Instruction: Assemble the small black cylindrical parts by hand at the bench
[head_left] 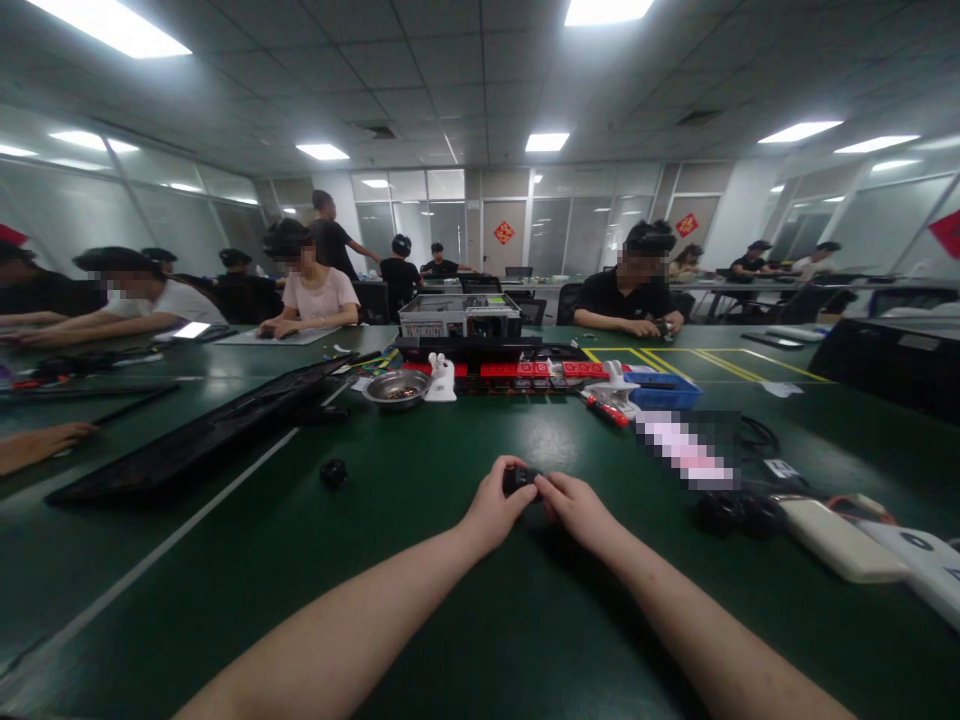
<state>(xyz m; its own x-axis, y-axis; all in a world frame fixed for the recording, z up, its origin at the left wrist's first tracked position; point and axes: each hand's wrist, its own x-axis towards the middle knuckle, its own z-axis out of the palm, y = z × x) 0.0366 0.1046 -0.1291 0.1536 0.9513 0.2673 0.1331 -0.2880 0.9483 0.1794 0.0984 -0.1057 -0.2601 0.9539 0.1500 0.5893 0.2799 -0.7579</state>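
Observation:
Over the green table (pixel 420 620), my two hands meet around a small black part (pixel 519 481) whose kind I cannot make out. My left hand (pixel 495 505) wraps its fingers and thumb round the left side of it. At its right end, my right hand (pixel 574 503) pinches it between thumb and fingers. Some of the part is hidden behind the fingertips. To the left, apart from both hands, lies a small round black piece (pixel 333 472).
Beyond my hands stand a metal bowl (pixel 397 392) of small parts, a white rabbit-shaped figure (pixel 441 378), a red-handled tool (pixel 607 411) and a blue tray (pixel 667 393). A black panel (pixel 202 435) lies left; a cream power bank-like block (pixel 844 540) lies right. Co-workers sit opposite.

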